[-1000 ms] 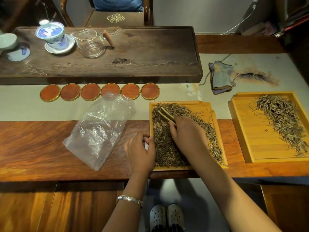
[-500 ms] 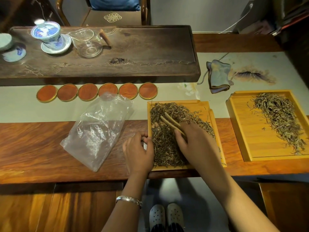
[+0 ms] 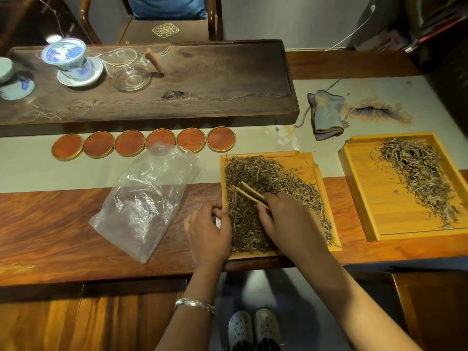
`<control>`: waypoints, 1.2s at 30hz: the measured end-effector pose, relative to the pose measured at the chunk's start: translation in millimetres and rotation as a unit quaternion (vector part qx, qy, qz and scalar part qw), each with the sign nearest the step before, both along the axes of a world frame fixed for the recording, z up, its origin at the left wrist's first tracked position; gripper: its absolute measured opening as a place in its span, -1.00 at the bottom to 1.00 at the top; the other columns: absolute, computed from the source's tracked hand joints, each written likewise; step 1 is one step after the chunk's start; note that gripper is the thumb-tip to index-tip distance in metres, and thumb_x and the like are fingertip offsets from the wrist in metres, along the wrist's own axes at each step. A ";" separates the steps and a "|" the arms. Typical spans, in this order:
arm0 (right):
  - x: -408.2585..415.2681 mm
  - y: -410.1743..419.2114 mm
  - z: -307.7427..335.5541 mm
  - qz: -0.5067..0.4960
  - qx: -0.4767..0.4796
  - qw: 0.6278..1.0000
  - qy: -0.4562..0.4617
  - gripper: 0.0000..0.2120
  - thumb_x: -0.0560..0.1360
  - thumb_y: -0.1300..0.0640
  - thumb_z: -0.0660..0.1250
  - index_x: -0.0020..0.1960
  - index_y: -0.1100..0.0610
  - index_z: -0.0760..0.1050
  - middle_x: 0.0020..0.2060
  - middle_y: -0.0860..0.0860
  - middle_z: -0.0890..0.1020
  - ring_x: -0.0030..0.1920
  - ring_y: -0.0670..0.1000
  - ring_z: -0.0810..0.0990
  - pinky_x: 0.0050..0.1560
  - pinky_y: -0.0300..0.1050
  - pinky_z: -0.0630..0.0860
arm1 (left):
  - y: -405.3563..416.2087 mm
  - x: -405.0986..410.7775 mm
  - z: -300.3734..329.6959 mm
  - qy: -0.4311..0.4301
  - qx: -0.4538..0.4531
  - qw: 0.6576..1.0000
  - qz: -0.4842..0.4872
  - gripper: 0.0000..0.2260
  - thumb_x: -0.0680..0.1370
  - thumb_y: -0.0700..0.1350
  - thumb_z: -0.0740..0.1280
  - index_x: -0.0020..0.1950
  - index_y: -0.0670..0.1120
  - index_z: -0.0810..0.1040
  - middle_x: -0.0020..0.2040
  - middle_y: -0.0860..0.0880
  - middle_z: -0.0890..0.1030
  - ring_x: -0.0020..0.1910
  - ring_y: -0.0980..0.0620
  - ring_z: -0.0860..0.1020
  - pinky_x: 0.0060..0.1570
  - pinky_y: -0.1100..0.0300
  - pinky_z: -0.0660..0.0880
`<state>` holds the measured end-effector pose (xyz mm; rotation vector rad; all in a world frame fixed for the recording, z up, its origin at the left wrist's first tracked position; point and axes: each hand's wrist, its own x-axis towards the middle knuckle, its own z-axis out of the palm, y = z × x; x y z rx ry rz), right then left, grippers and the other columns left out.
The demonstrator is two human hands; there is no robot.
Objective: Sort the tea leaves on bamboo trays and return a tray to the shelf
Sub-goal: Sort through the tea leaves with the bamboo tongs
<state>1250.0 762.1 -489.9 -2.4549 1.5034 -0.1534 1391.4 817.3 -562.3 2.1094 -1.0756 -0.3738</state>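
Holding tea leaves, near bamboo tray on desk, second tray likewise, right hand pinching bamboo tweezers, left hand curled gripping tray edge.

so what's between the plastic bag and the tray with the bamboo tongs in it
In the head view, the left hand sits between the plastic bag and the near tray, its fingers at the tray's left rim; otherwise bare wooden table.

Dark olive-brown tea leaves are spread on a honey-yellow bamboo tray. Six rust-orange coasters are rimmed in gold. A white gaiwan is painted with blue motifs. A silver bracelet is worn.
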 end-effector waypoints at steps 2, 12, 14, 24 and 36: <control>-4.5 4.6 2.3 -0.002 -0.017 1.000 -0.019 -0.77 0.58 0.01 0.17 0.06 0.09 0.54 -0.18 0.03 0.57 -0.26 0.05 0.57 -0.31 -0.08 0.51 | 0.2 0.2 0.1 -0.002 -0.002 1.000 -0.001 -0.97 0.48 -0.04 0.25 -0.14 0.07 0.47 -0.36 0.19 0.41 -0.25 0.11 0.38 0.04 0.18 0.21; -7.3 18.4 -1.9 -0.012 0.005 1.000 -0.020 -0.68 0.60 -0.02 0.13 0.26 0.08 0.49 -0.04 0.04 0.60 -0.13 0.05 0.62 -0.20 -0.08 0.53 | 0.5 0.7 -2.1 0.000 -0.004 1.000 0.001 -0.95 0.47 -0.03 0.24 -0.17 0.04 0.47 -0.36 0.19 0.41 -0.26 0.12 0.36 0.01 0.23 0.17; -12.3 20.1 0.7 -0.026 0.004 0.999 -0.039 -0.70 0.58 0.00 0.18 0.22 0.10 0.53 -0.07 0.05 0.62 -0.15 0.08 0.63 -0.22 -0.02 0.56 | 0.1 1.0 -2.4 -0.002 -0.001 1.000 0.002 -0.95 0.47 -0.04 0.24 -0.17 0.03 0.47 -0.36 0.18 0.41 -0.26 0.11 0.36 -0.01 0.23 0.16; -35.5 42.9 -2.5 -0.034 0.010 0.999 -0.010 -0.77 0.55 0.02 0.26 0.10 0.11 0.58 -0.16 0.04 0.63 -0.26 0.09 0.64 -0.37 0.03 0.58 | 0.5 0.5 -0.4 0.007 -0.002 1.000 0.000 -0.89 0.49 -0.09 0.29 -0.16 0.12 0.42 -0.36 0.20 0.40 -0.29 0.17 0.33 0.05 0.20 0.19; -48.6 39.2 -2.8 -0.056 -0.013 0.997 -0.058 -0.78 0.53 0.02 0.31 0.11 0.08 0.58 -0.21 0.00 0.62 -0.35 0.04 0.62 -0.46 -0.14 0.47 | -0.3 0.5 2.6 0.005 0.004 1.000 -0.002 -0.91 0.47 -0.05 0.24 -0.12 0.01 0.53 -0.34 0.18 0.42 -0.24 0.04 0.40 0.07 0.07 0.27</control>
